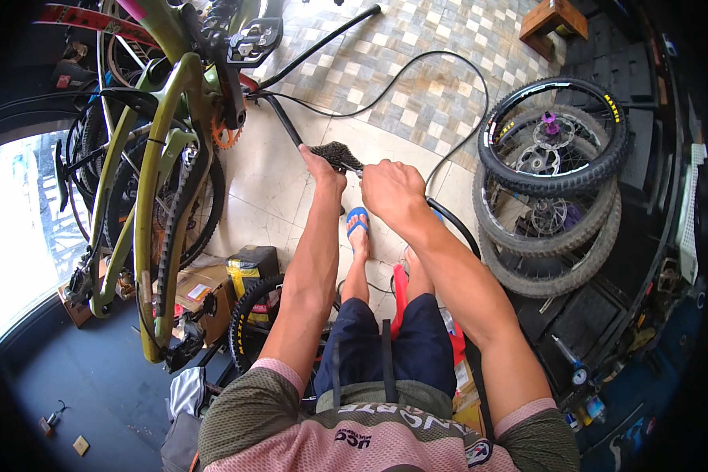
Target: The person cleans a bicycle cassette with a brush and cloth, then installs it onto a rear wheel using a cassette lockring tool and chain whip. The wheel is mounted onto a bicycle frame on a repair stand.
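In front of me, above my feet, my left hand [322, 167] grips a dark, finely toothed bicycle cassette [335, 154] from its left side and underneath. Close against the cassette's right side is my right hand [391, 187], its fingers curled closed. A thin silvery piece [355, 170] shows between that fist and the cassette. What my right fingers wrap around is hidden by the back of the hand. Both arms are stretched forward, above the pale tiled floor [267, 177].
An olive-green bicycle frame [145, 224] with an orange chainring [226, 132] hangs at the left. Wheels with knobbly tyres [554, 189] are stacked at the right. A thin black hose [484, 86] loops over the floor. A wooden stool [551, 23] stands at far right.
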Demonstrator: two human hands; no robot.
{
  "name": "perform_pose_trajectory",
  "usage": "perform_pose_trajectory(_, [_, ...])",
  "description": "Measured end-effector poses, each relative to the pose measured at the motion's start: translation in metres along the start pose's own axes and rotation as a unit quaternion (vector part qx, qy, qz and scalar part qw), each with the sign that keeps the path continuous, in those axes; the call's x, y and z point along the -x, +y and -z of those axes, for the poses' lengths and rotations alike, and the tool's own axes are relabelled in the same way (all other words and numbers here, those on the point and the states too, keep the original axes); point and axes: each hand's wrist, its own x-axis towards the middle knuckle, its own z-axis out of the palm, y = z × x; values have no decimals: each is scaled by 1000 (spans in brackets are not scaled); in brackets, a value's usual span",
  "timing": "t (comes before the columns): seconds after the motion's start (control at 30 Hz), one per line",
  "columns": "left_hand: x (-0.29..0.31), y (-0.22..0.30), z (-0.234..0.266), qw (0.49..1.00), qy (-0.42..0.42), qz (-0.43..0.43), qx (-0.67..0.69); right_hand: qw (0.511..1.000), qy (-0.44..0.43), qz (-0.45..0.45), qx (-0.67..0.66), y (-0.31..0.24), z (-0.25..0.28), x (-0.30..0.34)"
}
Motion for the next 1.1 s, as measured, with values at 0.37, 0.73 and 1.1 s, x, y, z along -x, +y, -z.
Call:
perform_pose_trajectory(0.37, [5,3,4,998,-53,8,-20,1000,-2,-1,-2,-1,-6,-5])
perform_pose_trajectory(0.73, [55,34,24,967,-248,51,40,996,9,-29,-85,53,-10,17])
perform_pose_trajectory(1.1, [63,41,27,967,-252,35,15,992,-5,-47,-114,66,-9,38])
